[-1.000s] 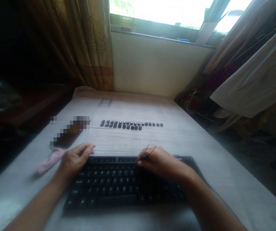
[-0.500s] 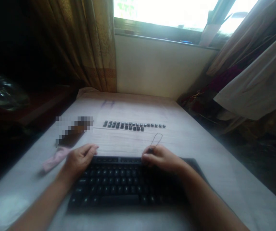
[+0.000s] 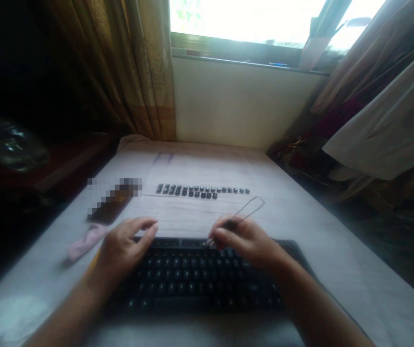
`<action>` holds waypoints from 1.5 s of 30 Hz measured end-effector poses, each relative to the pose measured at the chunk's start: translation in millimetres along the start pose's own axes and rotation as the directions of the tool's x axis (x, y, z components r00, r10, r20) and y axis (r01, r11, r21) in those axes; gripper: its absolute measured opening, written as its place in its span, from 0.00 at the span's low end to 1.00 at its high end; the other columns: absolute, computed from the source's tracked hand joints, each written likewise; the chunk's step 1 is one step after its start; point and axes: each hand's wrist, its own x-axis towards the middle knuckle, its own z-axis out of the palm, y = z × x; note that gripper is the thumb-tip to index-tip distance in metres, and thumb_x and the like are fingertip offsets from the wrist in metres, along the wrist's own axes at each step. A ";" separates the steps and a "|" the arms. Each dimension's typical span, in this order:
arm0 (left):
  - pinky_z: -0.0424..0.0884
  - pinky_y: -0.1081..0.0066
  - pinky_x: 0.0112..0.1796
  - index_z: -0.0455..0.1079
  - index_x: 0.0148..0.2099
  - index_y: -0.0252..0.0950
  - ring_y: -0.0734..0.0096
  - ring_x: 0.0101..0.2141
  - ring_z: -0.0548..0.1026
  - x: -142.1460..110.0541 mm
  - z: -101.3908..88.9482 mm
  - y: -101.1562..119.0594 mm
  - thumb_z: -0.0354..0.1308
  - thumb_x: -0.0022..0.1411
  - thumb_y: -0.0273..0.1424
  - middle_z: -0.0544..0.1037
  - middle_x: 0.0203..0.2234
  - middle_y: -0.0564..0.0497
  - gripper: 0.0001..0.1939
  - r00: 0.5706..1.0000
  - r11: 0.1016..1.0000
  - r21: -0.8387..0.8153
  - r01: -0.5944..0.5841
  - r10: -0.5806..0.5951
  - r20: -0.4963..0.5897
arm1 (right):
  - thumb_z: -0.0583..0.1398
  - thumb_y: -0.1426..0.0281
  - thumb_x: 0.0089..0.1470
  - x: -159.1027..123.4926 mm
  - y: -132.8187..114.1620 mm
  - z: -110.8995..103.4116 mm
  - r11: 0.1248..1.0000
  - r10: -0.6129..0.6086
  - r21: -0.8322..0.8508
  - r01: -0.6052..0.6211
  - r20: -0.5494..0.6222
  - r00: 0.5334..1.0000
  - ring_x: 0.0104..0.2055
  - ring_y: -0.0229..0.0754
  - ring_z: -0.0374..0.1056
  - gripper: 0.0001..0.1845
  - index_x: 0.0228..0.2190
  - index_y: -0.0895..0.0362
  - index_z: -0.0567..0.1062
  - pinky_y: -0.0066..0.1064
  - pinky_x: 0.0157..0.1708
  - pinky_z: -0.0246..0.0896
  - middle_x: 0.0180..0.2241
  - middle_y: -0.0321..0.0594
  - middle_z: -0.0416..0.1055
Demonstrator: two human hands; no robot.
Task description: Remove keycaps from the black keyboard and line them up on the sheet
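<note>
A black computer keyboard (image 3: 185, 274) lies in front of me, and both my forearms reach over it. Between the thumb and fingers of my right hand (image 3: 245, 241) is a wire keycap puller (image 3: 246, 210). One long wire loop sticks up and to the right from its dark middle, while its short metal tips point down at the keyboard's top row. My left hand (image 3: 127, 241) hovers by the keyboard's upper left corner, thumb and forefinger apart with nothing visible between them. Beyond the keyboard, loose black keycaps (image 3: 196, 191) lie in two rows.
Left of the keyboard are a pink cloth (image 3: 86, 242) and a dark, partly pixelated flat object (image 3: 109, 207). Everything rests on a pale sheet (image 3: 337, 265). A curtain (image 3: 149, 72), a window (image 3: 243, 24) and hanging clothes (image 3: 380, 130) stand around it.
The puller has tilted in my right hand: its loop swung rightward and its tips now show over the top row. My left hand has moved slightly right, its thumb and forefinger spreading.
</note>
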 end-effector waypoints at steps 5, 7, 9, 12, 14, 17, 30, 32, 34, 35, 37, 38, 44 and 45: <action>0.74 0.66 0.41 0.75 0.46 0.43 0.62 0.37 0.79 -14.6 4.1 54.0 0.59 0.58 0.44 0.82 0.35 0.50 0.17 0.960 0.962 -0.262 0.074 0.003 0.281 | 0.58 0.65 0.59 -5.6 -9.9 12.0 0.970 -0.166 -0.182 0.159 -0.026 0.986 0.29 0.35 0.70 0.09 0.33 0.58 0.74 0.27 0.30 0.68 0.27 0.36 0.73; 0.73 0.67 0.41 0.74 0.48 0.43 0.62 0.37 0.79 -19.6 7.5 65.2 0.60 0.56 0.44 0.82 0.36 0.50 0.18 0.938 0.943 -0.310 0.126 -0.011 0.346 | 0.58 0.68 0.59 -6.2 -12.1 15.8 0.940 -0.256 -0.239 0.243 -0.026 0.966 0.29 0.36 0.70 0.07 0.32 0.57 0.74 0.28 0.31 0.67 0.27 0.36 0.73; 0.73 0.68 0.39 0.75 0.46 0.44 0.63 0.36 0.78 -22.7 10.2 70.2 0.61 0.55 0.43 0.82 0.35 0.51 0.17 0.923 0.926 -0.334 0.179 -0.041 0.383 | 0.58 0.70 0.59 -6.5 -14.2 19.6 0.905 -0.333 -0.282 0.318 -0.007 0.943 0.30 0.36 0.70 0.06 0.32 0.57 0.74 0.28 0.33 0.67 0.28 0.36 0.73; 0.72 0.71 0.37 0.75 0.42 0.43 0.65 0.34 0.78 -24.8 12.8 71.4 0.61 0.57 0.41 0.81 0.32 0.53 0.12 0.905 0.891 -0.380 0.250 -0.075 0.419 | 0.58 0.72 0.59 -6.8 -16.5 24.6 0.866 -0.381 -0.335 0.371 0.038 0.924 0.31 0.36 0.71 0.05 0.33 0.57 0.75 0.28 0.34 0.66 0.29 0.37 0.75; 0.72 0.71 0.37 0.75 0.41 0.42 0.65 0.35 0.78 -25.5 14.3 71.1 0.60 0.58 0.40 0.81 0.32 0.53 0.10 0.889 0.849 -0.431 0.305 -0.093 0.448 | 0.57 0.72 0.59 -6.9 -16.5 26.9 0.853 -0.392 -0.356 0.382 0.047 0.919 0.32 0.37 0.71 0.06 0.33 0.57 0.75 0.28 0.34 0.66 0.29 0.38 0.75; 0.72 0.69 0.40 0.74 0.40 0.40 0.64 0.37 0.78 -26.3 17.3 71.2 0.60 0.58 0.38 0.82 0.34 0.51 0.10 0.855 0.756 -0.511 0.409 -0.122 0.504 | 0.57 0.72 0.59 -6.8 -14.3 28.6 0.839 -0.399 -0.389 0.380 0.034 0.916 0.32 0.37 0.71 0.06 0.33 0.56 0.75 0.29 0.34 0.66 0.30 0.38 0.75; 0.62 0.78 0.21 0.68 0.39 0.38 0.71 0.29 0.74 -23.5 19.9 72.0 0.66 0.49 0.43 0.77 0.29 0.53 0.19 0.679 0.454 -0.534 0.713 -0.258 0.688 | 0.52 0.78 0.58 -7.6 -14.9 22.3 0.756 -0.425 -0.526 0.390 0.060 0.903 0.31 0.37 0.69 0.11 0.32 0.56 0.73 0.27 0.32 0.65 0.30 0.38 0.73; 0.59 0.80 0.19 0.68 0.40 0.38 0.71 0.28 0.73 -23.1 21.0 70.8 0.67 0.46 0.45 0.76 0.27 0.53 0.22 0.664 0.416 -0.535 0.735 -0.282 0.693 | 0.56 0.75 0.56 -7.0 -10.9 25.0 0.740 -0.385 -0.568 0.361 0.084 0.919 0.28 0.37 0.68 0.08 0.34 0.56 0.75 0.26 0.29 0.63 0.29 0.38 0.72; 0.59 0.80 0.18 0.67 0.40 0.38 0.72 0.27 0.73 -24.0 22.6 69.0 0.67 0.45 0.45 0.76 0.26 0.54 0.23 0.659 0.398 -0.539 0.742 -0.285 0.696 | 0.62 0.71 0.53 -6.1 -5.3 29.1 0.715 -0.348 -0.617 0.329 0.094 0.933 0.29 0.38 0.70 0.06 0.36 0.55 0.76 0.27 0.29 0.63 0.31 0.38 0.73; 0.59 0.80 0.19 0.67 0.40 0.38 0.72 0.26 0.73 -24.8 23.6 67.7 0.67 0.46 0.45 0.76 0.25 0.54 0.23 0.657 0.395 -0.540 0.743 -0.279 0.700 | 0.64 0.69 0.52 -5.5 -2.5 31.0 0.705 -0.337 -0.635 0.316 0.092 0.937 0.29 0.38 0.70 0.08 0.37 0.54 0.77 0.27 0.29 0.64 0.33 0.38 0.74; 0.60 0.79 0.19 0.66 0.40 0.39 0.74 0.25 0.72 -26.8 26.2 64.1 0.66 0.48 0.44 0.75 0.25 0.56 0.21 0.658 0.397 -0.542 0.741 -0.263 0.706 | 0.65 0.68 0.52 -4.4 1.8 33.7 0.690 -0.339 -0.650 0.318 0.098 0.936 0.30 0.38 0.72 0.08 0.36 0.54 0.78 0.27 0.30 0.65 0.33 0.39 0.75; 0.59 0.79 0.19 0.66 0.39 0.39 0.74 0.25 0.72 -27.7 27.6 62.0 0.65 0.49 0.44 0.75 0.24 0.56 0.20 0.661 0.401 -0.545 0.736 -0.252 0.707 | 0.64 0.68 0.53 -3.9 3.0 34.4 0.678 -0.352 -0.657 0.330 0.104 0.930 0.29 0.38 0.72 0.07 0.36 0.54 0.78 0.26 0.29 0.65 0.33 0.39 0.75; 0.56 0.78 0.19 0.65 0.37 0.40 0.77 0.21 0.67 -27.4 32.3 55.8 0.66 0.48 0.50 0.72 0.21 0.57 0.23 0.671 0.392 -0.565 0.726 -0.226 0.706 | 0.63 0.70 0.52 -2.8 3.5 39.1 0.509 -0.397 -0.788 0.345 0.141 0.907 0.24 0.39 0.70 0.04 0.32 0.56 0.77 0.26 0.22 0.62 0.30 0.39 0.76; 0.56 0.78 0.19 0.65 0.36 0.39 0.77 0.20 0.67 -27.2 32.2 56.5 0.66 0.46 0.51 0.72 0.21 0.58 0.24 0.672 0.398 -0.563 0.725 -0.229 0.704 | 0.63 0.70 0.51 -3.0 3.6 41.3 0.476 -0.404 -0.810 0.342 0.144 0.903 0.23 0.39 0.70 0.04 0.31 0.56 0.77 0.26 0.21 0.61 0.29 0.39 0.76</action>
